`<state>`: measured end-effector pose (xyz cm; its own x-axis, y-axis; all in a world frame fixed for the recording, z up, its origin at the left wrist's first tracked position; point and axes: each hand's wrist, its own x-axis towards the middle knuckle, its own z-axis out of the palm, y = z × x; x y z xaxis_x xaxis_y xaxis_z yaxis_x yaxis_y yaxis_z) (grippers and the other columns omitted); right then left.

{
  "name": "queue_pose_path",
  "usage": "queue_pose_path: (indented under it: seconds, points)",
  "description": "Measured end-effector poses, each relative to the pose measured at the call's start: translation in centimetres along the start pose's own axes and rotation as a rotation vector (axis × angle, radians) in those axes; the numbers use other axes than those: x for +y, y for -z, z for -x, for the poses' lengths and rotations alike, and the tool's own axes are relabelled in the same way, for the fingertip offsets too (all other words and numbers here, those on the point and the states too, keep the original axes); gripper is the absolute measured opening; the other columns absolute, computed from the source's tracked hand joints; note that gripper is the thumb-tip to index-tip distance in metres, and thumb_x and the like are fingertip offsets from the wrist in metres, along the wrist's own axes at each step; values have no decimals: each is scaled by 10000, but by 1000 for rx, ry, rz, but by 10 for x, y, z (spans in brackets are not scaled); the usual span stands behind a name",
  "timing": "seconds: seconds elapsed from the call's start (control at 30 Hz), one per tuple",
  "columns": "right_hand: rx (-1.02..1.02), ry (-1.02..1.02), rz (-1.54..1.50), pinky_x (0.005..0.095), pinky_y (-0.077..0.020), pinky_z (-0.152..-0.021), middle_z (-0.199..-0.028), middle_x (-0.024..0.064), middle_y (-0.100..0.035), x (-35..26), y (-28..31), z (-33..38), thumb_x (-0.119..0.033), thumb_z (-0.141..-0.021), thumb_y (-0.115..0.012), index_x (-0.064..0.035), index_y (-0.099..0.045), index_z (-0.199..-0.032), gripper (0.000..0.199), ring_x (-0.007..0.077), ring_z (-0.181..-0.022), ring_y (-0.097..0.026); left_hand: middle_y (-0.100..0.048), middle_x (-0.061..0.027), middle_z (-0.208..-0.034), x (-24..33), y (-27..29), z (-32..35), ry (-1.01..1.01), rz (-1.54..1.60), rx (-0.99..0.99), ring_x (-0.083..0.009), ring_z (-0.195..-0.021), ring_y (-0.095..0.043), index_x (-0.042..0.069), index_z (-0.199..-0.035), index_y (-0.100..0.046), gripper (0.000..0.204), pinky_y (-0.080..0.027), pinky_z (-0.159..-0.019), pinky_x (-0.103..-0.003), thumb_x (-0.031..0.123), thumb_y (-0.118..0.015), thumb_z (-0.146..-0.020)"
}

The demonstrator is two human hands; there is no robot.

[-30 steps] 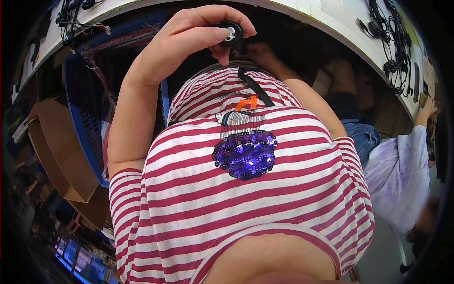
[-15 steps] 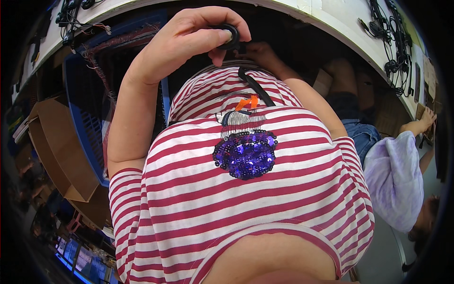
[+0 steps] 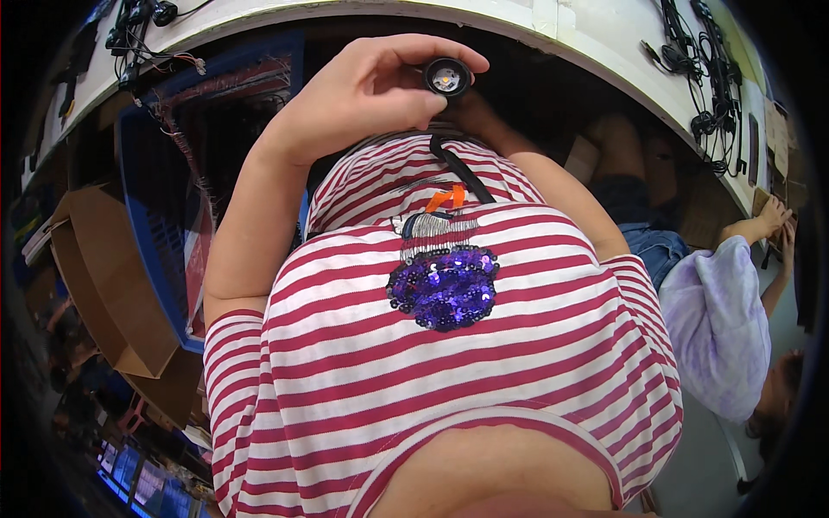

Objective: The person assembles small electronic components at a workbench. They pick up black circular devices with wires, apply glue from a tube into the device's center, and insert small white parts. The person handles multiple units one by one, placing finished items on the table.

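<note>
Between the fingers and thumb of my left hand (image 3: 358,95) is a small round black LED lamp head (image 3: 447,78). Its open face is turned up, showing a pale disc with a yellowish LED chip in the middle. My right hand (image 3: 473,114) lies in shadow just beyond and below the lamp head. Its fingers are mostly hidden behind the lamp head and my left hand, so what it holds, if anything, does not show.
A white table edge (image 3: 518,24) curves across the top, bearing black cables (image 3: 686,65) at right and cabled black parts (image 3: 129,39) at left. A blue plastic crate (image 3: 142,190) and cardboard box (image 3: 104,276) stand left. Another person (image 3: 717,319) works at right.
My left hand has moved slightly right and down, and the lamp head has turned so that its LED face shows. My right hand is now more hidden behind it.
</note>
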<state>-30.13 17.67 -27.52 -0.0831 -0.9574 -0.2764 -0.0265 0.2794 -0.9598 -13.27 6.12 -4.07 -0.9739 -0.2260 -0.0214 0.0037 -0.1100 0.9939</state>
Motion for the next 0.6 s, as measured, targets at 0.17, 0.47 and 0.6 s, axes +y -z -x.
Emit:
queue_pose_path:
  seconds: [0.17,0.47,0.6]
  points:
    - [-12,-136,85,294,-459,-745,-876,86,-651,14,3,-5,-118,-795,-609,-50,-637,-940,163,136,-794,-588,-570,-66,-1039,-6,1,-3,-36,-40,98,-94,-883,-535,-11,-1125,-537,371,-437,-760,-201,45,-613,-766]
    - [-193,177,273,208,-472,-575,-800,60,-630,-251,13,41,-128,-813,-605,14,-644,-916,180,94,-667,-578,-493,-25,-716,-21,33,23,-432,477,274,-77,-630,-455,27,-1096,-464,344,-358,-557,-166,282,-544,-878]
    - [280,753,862,290,-460,-594,-814,86,-621,-291,8,-33,-212,-795,-614,-81,-631,-946,200,211,-634,-582,-397,11,-663,-18,34,24,-358,258,425,-60,-535,-307,13,-1129,-448,518,-264,-496,-198,408,-587,-823]
